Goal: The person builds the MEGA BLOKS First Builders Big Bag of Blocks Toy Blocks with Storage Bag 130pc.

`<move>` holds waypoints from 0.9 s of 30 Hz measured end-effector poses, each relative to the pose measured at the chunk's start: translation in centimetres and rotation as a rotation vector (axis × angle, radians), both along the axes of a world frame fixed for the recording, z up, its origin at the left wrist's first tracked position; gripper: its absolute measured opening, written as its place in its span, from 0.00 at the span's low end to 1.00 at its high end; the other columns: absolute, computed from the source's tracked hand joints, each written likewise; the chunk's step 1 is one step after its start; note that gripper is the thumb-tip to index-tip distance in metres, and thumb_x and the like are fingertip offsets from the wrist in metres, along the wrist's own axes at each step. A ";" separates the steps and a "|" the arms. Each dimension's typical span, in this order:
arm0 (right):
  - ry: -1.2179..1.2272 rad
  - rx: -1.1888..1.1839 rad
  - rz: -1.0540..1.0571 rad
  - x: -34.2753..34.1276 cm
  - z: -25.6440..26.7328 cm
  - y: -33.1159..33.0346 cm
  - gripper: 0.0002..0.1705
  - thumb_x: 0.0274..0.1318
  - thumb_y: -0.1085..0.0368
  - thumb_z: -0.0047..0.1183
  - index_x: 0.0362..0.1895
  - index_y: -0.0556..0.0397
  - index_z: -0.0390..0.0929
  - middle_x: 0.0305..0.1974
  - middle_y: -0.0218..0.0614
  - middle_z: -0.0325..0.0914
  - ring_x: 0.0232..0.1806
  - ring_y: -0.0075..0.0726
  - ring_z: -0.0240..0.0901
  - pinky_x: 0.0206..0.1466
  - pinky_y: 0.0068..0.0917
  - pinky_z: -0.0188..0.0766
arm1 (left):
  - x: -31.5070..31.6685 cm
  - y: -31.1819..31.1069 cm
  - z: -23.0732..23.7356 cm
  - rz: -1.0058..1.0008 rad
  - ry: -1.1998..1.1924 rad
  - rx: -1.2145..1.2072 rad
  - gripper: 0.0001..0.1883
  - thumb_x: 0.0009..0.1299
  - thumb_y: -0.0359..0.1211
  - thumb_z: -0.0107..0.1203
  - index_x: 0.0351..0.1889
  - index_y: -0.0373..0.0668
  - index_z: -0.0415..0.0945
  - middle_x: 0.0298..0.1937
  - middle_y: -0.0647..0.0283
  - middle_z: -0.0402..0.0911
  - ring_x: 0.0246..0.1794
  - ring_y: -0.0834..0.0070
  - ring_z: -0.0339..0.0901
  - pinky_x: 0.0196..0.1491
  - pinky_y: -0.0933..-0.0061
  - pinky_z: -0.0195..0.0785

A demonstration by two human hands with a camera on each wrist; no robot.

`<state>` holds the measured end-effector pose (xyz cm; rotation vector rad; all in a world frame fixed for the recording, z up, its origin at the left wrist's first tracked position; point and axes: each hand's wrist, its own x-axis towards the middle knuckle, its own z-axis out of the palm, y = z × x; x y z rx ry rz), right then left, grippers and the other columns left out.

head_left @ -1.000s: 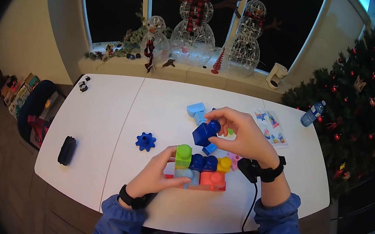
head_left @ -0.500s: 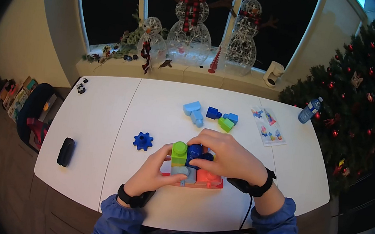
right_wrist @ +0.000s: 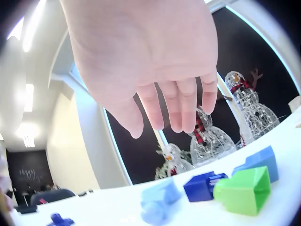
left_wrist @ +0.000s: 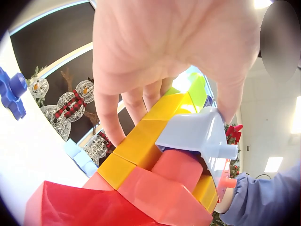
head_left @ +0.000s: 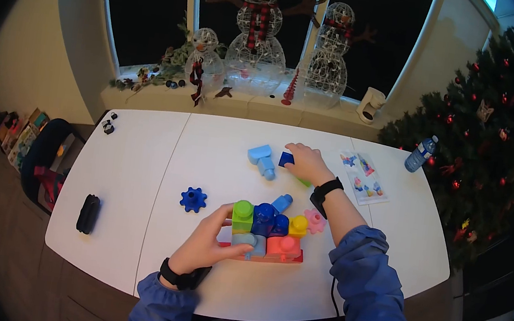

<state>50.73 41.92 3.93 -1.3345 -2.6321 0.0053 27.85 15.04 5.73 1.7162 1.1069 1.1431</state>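
In the head view my left hand [head_left: 198,246] grips the left end of a built stack of toy building blocks, with its thumb on a pale blue block [left_wrist: 190,129]. The stack also has a lime green block [head_left: 242,218], dark blue blocks [head_left: 264,219], a yellow block [head_left: 298,226] and a coral block [head_left: 283,246] over a red base [left_wrist: 89,205]. My right hand [head_left: 309,165] reaches over the loose blocks at the back, holding nothing. Below its loosely bent fingers, the right wrist view shows a dark blue block [right_wrist: 200,186] and a green block [right_wrist: 247,190] on the table.
Light blue blocks [head_left: 261,160] lie left of the right hand. A blue cog-shaped piece [head_left: 193,199] sits left of the stack, a pink one [head_left: 314,221] right of it. Also on the white table [head_left: 115,162] are a picture sheet [head_left: 364,177], a bottle [head_left: 421,154] and a black case [head_left: 88,213].
My right hand set a dark blue block onto the stack between the green and yellow blocks, let go, and moved away to the loose blocks. The left hand kept its grip.
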 end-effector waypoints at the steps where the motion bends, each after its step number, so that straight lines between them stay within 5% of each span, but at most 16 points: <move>1: -0.026 -0.021 -0.022 -0.3 -0.5 0.4 0.30 0.60 0.57 0.64 0.65 0.45 0.73 0.52 0.44 0.83 0.57 0.51 0.80 0.62 0.57 0.69 | 0.0 -0.1 -0.1 0.004 0.004 -0.005 0.39 0.64 0.33 0.75 0.71 0.37 0.66 0.62 0.60 0.77 0.63 0.70 0.75 0.70 0.63 0.67; 6: -0.114 -0.070 -0.020 -1.0 -0.9 0.8 0.28 0.57 0.58 0.65 0.61 0.46 0.74 0.52 0.45 0.83 0.56 0.52 0.80 0.60 0.54 0.71 | -0.1 -0.1 -0.2 0.004 0.017 0.005 0.40 0.64 0.33 0.75 0.72 0.37 0.66 0.62 0.59 0.77 0.63 0.69 0.75 0.70 0.62 0.67; 12: 0.410 -0.062 0.133 0.4 2.5 -2.0 0.27 0.50 0.65 0.67 0.56 0.54 0.76 0.47 0.46 0.81 0.51 0.54 0.81 0.56 0.40 0.78 | -0.1 -0.1 -0.1 0.002 0.027 0.019 0.40 0.64 0.33 0.75 0.71 0.37 0.66 0.61 0.59 0.77 0.63 0.69 0.75 0.69 0.63 0.67; 16: 0.572 -0.302 0.127 1.6 9.5 -8.9 0.33 0.47 0.68 0.73 0.59 0.53 0.76 0.42 0.38 0.79 0.38 0.33 0.80 0.47 0.28 0.77 | -0.1 -0.1 -0.2 0.011 0.030 0.018 0.40 0.63 0.33 0.76 0.71 0.37 0.66 0.61 0.59 0.77 0.62 0.69 0.76 0.69 0.63 0.68; 19: 0.744 -0.309 0.243 3.5 10.8 -12.2 0.29 0.48 0.66 0.74 0.56 0.52 0.79 0.40 0.40 0.82 0.37 0.33 0.80 0.44 0.29 0.77 | 0.0 -0.1 -0.1 0.014 0.022 0.027 0.40 0.63 0.33 0.76 0.71 0.37 0.66 0.61 0.59 0.77 0.62 0.69 0.76 0.69 0.63 0.68; 27: 0.564 -0.190 0.477 4.4 12.8 -18.5 0.28 0.54 0.65 0.72 0.61 0.52 0.82 0.42 0.42 0.84 0.39 0.48 0.79 0.46 0.35 0.77 | -0.1 0.0 -0.4 0.015 0.008 0.026 0.41 0.64 0.39 0.75 0.72 0.38 0.67 0.65 0.53 0.79 0.65 0.61 0.78 0.68 0.58 0.70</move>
